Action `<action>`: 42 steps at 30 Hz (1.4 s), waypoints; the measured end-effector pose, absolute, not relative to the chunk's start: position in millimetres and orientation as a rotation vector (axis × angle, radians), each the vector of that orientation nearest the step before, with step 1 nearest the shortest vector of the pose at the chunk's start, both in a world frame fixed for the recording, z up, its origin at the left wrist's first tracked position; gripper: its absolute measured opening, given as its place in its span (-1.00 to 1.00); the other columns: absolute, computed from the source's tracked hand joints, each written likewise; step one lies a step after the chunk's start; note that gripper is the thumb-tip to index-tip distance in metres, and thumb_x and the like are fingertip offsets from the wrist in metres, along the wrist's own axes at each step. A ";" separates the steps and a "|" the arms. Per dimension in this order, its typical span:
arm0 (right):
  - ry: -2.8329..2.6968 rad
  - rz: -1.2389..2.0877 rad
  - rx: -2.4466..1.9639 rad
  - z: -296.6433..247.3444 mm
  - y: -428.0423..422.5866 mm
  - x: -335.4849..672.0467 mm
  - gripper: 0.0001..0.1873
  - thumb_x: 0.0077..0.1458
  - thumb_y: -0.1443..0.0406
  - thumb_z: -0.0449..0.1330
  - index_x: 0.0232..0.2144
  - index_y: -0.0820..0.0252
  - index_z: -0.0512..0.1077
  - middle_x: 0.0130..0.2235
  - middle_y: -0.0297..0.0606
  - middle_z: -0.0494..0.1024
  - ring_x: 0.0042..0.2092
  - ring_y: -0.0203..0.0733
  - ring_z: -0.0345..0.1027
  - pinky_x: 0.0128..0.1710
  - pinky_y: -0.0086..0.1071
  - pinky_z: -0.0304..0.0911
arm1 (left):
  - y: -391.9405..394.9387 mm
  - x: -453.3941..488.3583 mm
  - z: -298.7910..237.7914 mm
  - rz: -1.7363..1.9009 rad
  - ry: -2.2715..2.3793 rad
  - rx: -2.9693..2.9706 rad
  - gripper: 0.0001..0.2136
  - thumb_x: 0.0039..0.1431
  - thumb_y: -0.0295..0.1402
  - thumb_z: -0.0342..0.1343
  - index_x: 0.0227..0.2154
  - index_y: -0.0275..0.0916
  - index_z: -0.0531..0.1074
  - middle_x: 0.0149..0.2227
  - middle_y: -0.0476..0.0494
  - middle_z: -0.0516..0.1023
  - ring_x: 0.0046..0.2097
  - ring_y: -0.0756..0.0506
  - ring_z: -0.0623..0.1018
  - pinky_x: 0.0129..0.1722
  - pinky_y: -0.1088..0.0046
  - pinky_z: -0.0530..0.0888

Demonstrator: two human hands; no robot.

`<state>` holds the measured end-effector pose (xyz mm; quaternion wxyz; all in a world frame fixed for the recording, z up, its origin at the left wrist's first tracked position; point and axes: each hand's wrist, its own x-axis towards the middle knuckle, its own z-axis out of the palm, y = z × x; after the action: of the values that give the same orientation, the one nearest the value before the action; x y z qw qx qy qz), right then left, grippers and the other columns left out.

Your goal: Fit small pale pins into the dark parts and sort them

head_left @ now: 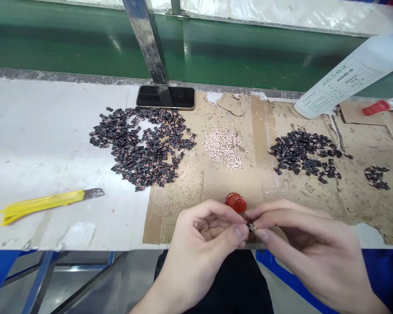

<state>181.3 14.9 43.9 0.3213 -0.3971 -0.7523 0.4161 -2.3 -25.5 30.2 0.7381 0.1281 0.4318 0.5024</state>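
Between the fingertips of both hands is a tiny black part with a coppery end (250, 226), mostly covered by the fingers. My left hand (209, 240) pinches it from the left, thumb against forefinger. From the right, my right hand (298, 240) is closed on its other end. Just beyond the fingertips sits a small red cap-like dish (236, 203). Further back lies a pile of tiny pinkish-copper pieces (222, 148). A large heap of small black parts (147, 150) spreads to the left, and a smaller heap of black parts (304, 152) lies to the right.
A yellow utility knife (49, 205) lies at left. A phone (165, 97) rests by a metal post (149, 43). At the back right stands a tilted-looking white labelled bottle (350, 74), near a red nozzle cap (376, 107). Few black parts (376, 177) lie far right on the cardboard (232, 183).
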 end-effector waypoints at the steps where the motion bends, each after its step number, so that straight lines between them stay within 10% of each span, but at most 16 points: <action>1: -1.960 1.080 -1.044 42.8 14.2 181.3 -0.79 0.15 0.50 0.32 -0.29 0.07 0.59 -0.22 -0.28 0.73 -0.24 -0.22 0.68 -0.27 -0.51 0.62 | -25.4 -2.2 30.5 1.105 0.955 0.283 -0.89 0.10 -0.47 0.44 -0.43 -0.27 0.61 -0.48 0.00 0.68 -0.43 0.08 0.63 -0.33 0.67 0.60; 17: -1.945 0.649 -0.968 24.5 13.3 191.6 -0.67 0.05 0.51 0.37 -0.18 0.03 0.62 -0.26 -0.31 0.74 -0.37 -0.13 0.66 -0.35 -0.40 0.64 | -13.1 13.2 31.0 1.042 0.933 0.367 -0.62 -0.04 -0.25 0.53 -0.46 -0.25 0.39 -0.48 -0.02 0.61 -0.49 0.04 0.60 -0.37 0.56 0.59; 22: -1.957 0.474 -1.169 23.3 37.2 222.1 -0.80 0.12 0.44 0.32 -0.31 0.00 0.64 -0.32 -0.34 0.74 -0.31 -0.07 0.69 -0.31 -0.41 0.64 | 5.9 -20.0 23.8 0.930 1.406 1.137 -0.68 0.27 -0.19 0.24 0.05 -0.09 0.56 -0.13 -0.23 0.73 -0.13 -0.27 0.72 -0.08 0.15 0.66; 26: -1.812 0.111 -1.358 8.3 70.0 296.5 -0.77 0.12 0.46 0.34 -0.24 0.04 0.69 -0.33 -0.25 0.76 -0.39 -0.07 0.68 -0.44 -0.49 0.54 | 29.9 -76.1 5.0 0.702 2.135 1.939 -0.61 0.39 -0.27 -0.05 0.06 -0.29 0.58 0.18 -0.46 0.55 0.22 -0.57 0.46 0.14 -0.28 0.45; 36: -1.871 -0.320 -1.543 11.7 106.7 362.0 -0.76 -0.06 0.38 0.46 -0.64 -0.01 0.58 -0.75 -0.44 0.47 -0.77 -0.22 0.31 -0.76 -0.40 0.07 | 40.4 -108.2 3.7 0.505 2.195 2.003 -0.69 0.35 -0.39 -0.07 -0.23 -0.21 0.63 -0.13 -0.28 0.69 -0.07 -0.35 0.62 -0.05 0.10 0.54; 42: -2.104 -0.153 -1.415 13.7 109.9 273.0 -0.86 0.26 0.26 0.25 -0.25 0.00 0.63 -0.19 -0.25 0.73 -0.23 -0.03 0.67 -0.32 -0.28 0.47 | 41.1 -107.6 7.9 0.739 2.131 1.789 -0.79 0.31 -0.38 0.00 -0.29 -0.17 0.56 -0.18 -0.24 0.68 -0.07 -0.35 0.60 -0.04 0.07 0.50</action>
<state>273.0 109.9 13.7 0.2964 -0.5320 -0.7911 -0.0574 -107.6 41.1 7.9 0.1309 0.6161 0.7339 0.2543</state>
